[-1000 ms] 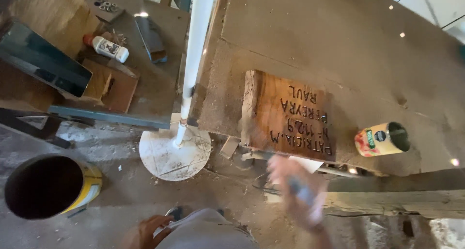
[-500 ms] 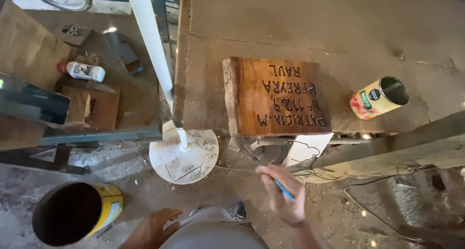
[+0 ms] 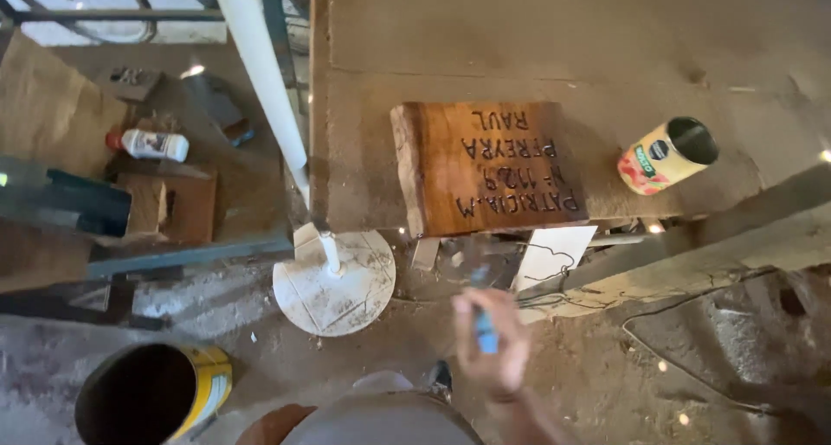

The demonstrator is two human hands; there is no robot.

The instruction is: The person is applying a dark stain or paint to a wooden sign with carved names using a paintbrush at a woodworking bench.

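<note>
Below the lettered reddish-brown wooden plaque point(image 3: 487, 168), the right hand point(image 3: 492, 345), blurred, grips a slim blue tool point(image 3: 485, 331) that could smudge fresh lettering; left hand unseen.

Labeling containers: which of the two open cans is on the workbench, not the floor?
The cream and pink can, lying tilted to the right of the lettered wooden plaque. The other, the yellow can, stands on the floor at lower left.

Over the last second your view swung toward the workbench, so the engraved wooden plaque point(image 3: 487, 168) slid to the middle and the open can point(image 3: 666, 155) on the bench drew in from the right. Your right hand point(image 3: 491, 345), gripping the blue pen point(image 3: 486, 332), rose from low right to just below the plaque. Your left hand point(image 3: 275, 425) sank to the bottom edge, mostly covered.
</note>
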